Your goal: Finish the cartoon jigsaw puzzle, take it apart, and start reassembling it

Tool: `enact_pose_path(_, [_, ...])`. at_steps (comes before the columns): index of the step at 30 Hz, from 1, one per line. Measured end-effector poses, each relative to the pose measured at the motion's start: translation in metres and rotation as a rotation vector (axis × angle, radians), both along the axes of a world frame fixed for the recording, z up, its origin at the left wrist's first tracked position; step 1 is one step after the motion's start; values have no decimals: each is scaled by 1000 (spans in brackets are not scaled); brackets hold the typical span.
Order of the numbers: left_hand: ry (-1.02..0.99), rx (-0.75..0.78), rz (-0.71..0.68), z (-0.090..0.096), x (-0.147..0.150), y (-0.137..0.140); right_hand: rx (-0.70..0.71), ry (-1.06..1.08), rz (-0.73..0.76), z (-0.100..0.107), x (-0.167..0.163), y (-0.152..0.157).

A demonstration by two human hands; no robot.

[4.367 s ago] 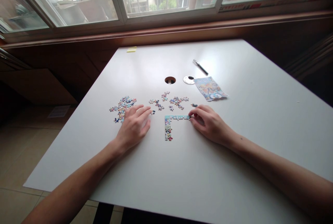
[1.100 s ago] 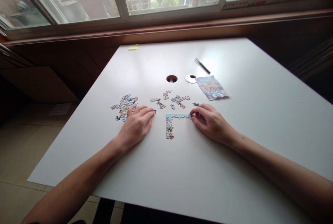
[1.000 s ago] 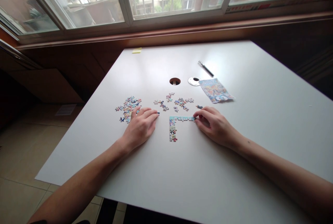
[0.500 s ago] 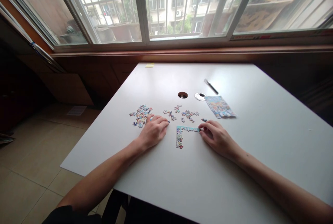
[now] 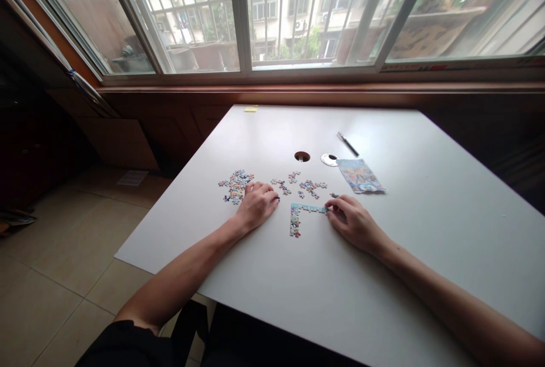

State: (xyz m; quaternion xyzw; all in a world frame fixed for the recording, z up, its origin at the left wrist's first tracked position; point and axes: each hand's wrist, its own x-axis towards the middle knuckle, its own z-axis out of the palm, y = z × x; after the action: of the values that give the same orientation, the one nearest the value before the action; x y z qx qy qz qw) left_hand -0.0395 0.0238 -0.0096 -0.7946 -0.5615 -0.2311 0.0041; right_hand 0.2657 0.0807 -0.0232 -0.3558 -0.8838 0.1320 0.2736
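An L-shaped run of joined jigsaw pieces (image 5: 294, 221) lies on the white table, with a light-blue top row and a multicoloured left side. At the right end of that row, my right hand (image 5: 352, 220) has thumb and forefinger closed on a puzzle piece, mostly covered by the fingers. My left hand (image 5: 257, 205) rests to the left of the L with curled fingers, and a small dark puzzle piece (image 5: 278, 198) shows at its fingertips. Just beyond the left hand spreads a heap of loose pieces (image 5: 235, 185), partly hidden by it.
More loose pieces (image 5: 313, 187) lie scattered beyond the L. A picture sheet (image 5: 360, 176) lies at right, beside a round metal cover (image 5: 329, 159) and a pen (image 5: 348, 144). The table has a cable hole (image 5: 302, 157) and a yellow note (image 5: 251, 109) at its far edge.
The view has shifted slightly, so the table sits a little differently in the picture. Both hands keep nearly the same places beside the puzzle.
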Motion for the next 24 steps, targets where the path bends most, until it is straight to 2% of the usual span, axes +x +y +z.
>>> enact_pose_path(19, [10,16,-90,0,-2,-4,-15,7,-14,3,-2,-2])
enact_pose_path(24, [-161,76,-28,14,-10,-6,-31,2,-16,5,-1,-5])
